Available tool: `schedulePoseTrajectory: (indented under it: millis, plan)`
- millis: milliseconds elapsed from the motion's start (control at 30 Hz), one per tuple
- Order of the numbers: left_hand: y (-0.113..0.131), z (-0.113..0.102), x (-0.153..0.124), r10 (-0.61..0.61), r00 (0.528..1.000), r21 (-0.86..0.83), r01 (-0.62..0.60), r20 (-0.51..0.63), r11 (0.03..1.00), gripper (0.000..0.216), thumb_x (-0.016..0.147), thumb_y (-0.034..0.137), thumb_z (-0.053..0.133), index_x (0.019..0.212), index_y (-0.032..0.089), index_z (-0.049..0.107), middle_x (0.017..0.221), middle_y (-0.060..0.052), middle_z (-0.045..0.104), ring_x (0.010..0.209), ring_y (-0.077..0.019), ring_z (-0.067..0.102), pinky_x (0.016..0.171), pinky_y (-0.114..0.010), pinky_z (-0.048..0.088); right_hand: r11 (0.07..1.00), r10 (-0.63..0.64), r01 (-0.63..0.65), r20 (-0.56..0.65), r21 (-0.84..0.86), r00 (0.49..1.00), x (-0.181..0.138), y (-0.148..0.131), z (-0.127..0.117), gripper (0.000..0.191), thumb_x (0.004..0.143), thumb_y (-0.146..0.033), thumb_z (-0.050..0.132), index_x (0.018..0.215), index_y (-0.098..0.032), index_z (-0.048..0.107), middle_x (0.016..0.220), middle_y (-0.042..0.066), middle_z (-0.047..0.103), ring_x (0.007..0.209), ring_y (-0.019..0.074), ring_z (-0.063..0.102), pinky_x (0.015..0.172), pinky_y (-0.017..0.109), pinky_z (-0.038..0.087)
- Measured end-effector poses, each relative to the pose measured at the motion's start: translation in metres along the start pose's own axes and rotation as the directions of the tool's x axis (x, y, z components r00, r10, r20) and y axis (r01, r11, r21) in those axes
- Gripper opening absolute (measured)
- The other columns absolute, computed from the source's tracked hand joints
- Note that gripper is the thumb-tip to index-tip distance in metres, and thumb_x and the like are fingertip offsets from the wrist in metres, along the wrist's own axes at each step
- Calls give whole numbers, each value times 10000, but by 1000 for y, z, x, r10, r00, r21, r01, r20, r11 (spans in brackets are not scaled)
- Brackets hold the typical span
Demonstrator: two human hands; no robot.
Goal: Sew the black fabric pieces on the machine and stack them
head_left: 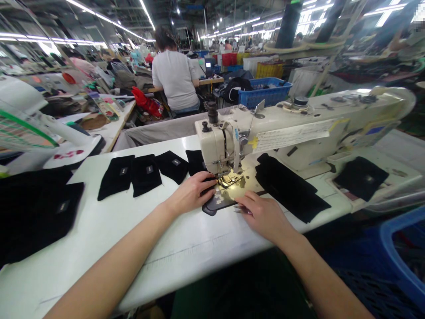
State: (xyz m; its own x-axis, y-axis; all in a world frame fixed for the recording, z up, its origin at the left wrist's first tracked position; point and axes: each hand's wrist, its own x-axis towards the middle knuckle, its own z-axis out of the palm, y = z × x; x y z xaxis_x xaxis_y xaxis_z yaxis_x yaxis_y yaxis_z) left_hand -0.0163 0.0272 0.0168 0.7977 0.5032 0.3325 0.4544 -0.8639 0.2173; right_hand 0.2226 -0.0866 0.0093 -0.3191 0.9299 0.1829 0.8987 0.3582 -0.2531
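A cream sewing machine [299,128] stands on the white table [139,235]. My left hand [192,192] lies flat, fingers stretched out, on a dark fabric piece [219,201] just left of the lit presser foot [229,179]. My right hand [262,215] rests at the near right edge of the same piece, fingers curled together, with a thin tool tip showing under them. A pile of black fabric [288,188] lies right of the needle.
Several black pieces with small labels [146,173] lie in a row to the left, more black fabric [36,212] at the far left. A person in a white shirt [175,79] sits ahead with their back turned. Blue baskets [265,91] stand behind and at the lower right [401,252].
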Motion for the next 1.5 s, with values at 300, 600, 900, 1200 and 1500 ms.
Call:
schedulePoseTrajectory:
  millis: [300,600,900,1200,1500]
  plan:
    - [-1,0,-1,18,1000,-31,-18,-8,999,295,993,273,507,1183,160,702,1224,-141,641,1119,-250,628,973,-406,553,964,255,-261,-440,49,861,-17,39,-24,260,1001,-282,482,1033,-199,726,1013,58,707,814,179,674,684,275,472]
    - [-8,15,11,-344,917,234,386,-202,893,329,969,321,520,1232,154,627,1331,-178,603,1293,-354,520,1085,-598,416,893,422,-448,-272,-38,865,-18,79,-34,228,936,-396,581,955,-233,740,1058,36,729,741,192,672,612,304,446]
    - [-52,-10,-36,-683,726,349,661,-74,665,618,957,523,417,1478,196,471,1569,-154,394,1444,-436,327,1109,-706,298,901,419,-430,-378,61,825,-24,85,-34,269,958,-301,491,848,-236,728,986,34,750,796,195,691,698,297,507]
    - [13,-35,-44,-268,896,161,340,-353,926,290,950,447,544,936,194,685,960,-97,699,905,-269,671,838,-440,557,994,89,-111,-643,6,761,-54,50,-88,122,942,-205,558,980,-227,671,1035,58,740,952,204,701,860,307,519]
    - [112,-10,0,-325,946,-742,224,9,632,763,914,474,672,1530,256,278,1427,-169,554,1279,-288,587,1030,-479,543,869,52,-72,54,490,997,-68,2,-83,165,956,-218,498,856,-239,628,704,-41,588,621,118,553,567,213,426]
